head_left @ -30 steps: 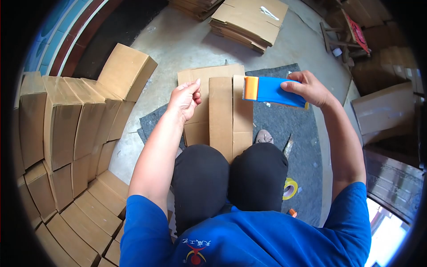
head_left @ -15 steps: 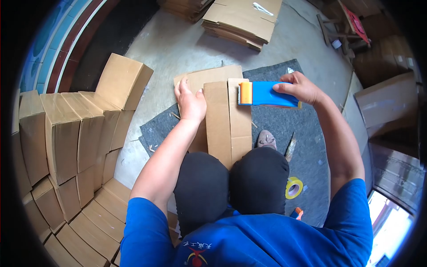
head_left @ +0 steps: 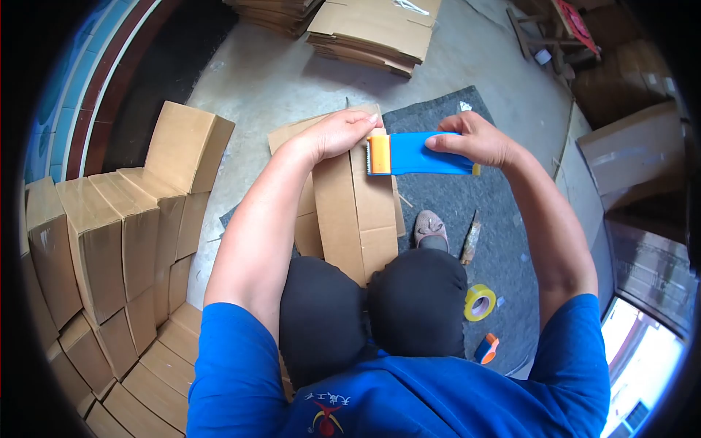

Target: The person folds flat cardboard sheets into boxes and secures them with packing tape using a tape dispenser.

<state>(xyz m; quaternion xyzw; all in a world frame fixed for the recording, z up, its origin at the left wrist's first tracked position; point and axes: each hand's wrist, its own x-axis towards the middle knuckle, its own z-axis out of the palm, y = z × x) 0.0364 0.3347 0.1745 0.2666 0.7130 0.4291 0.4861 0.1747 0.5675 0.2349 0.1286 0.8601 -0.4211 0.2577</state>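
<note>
A brown cardboard box (head_left: 339, 212) stands before my knees, its long flaps folded together along a seam. My left hand (head_left: 339, 135) is closed at the box's far end, fingertips at the top edge beside the tape dispenser. What lies under those fingers is partly hidden. My right hand (head_left: 478, 140) grips the blue tape dispenser (head_left: 416, 155) from the right, thumb on its near face. The dispenser's orange toothed head (head_left: 379, 155) is over the right flap, close to the seam. Behind the box is another piece of cardboard (head_left: 288, 139).
Stacked closed boxes (head_left: 98, 219) line the left side. A pile of flattened cartons (head_left: 372, 33) lies ahead. On the dark mat (head_left: 504, 241) are a clear tape roll (head_left: 480, 302), an orange-and-blue tool (head_left: 487, 349) and a knife-like object (head_left: 472, 239).
My left hand has moved from the box's left side to its far end, its fingers closing there. The dispenser stays at the right flap in my right hand. The view has shifted slightly.
</note>
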